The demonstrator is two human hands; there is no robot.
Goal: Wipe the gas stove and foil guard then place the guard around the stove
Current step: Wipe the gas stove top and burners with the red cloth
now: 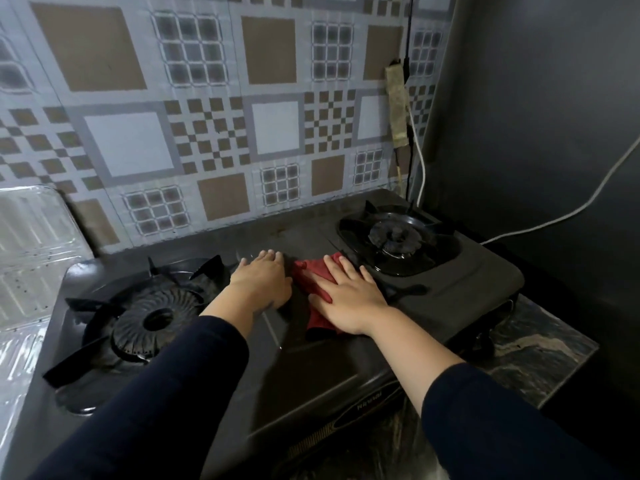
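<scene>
A black two-burner gas stove sits on a dark marble counter. Its left burner and right burner both carry black pan supports. My left hand lies flat, fingers apart, on the stove's middle panel and holds nothing. My right hand presses flat on a red cloth lying on the same panel, just right of the left hand. A silver foil guard stands at the far left beside the stove, partly cut off by the frame edge.
A patterned foil sheet covers the wall behind the stove. A dark grey wall closes the right side, with a white cable hanging across it. Marble counter shows to the right of the stove.
</scene>
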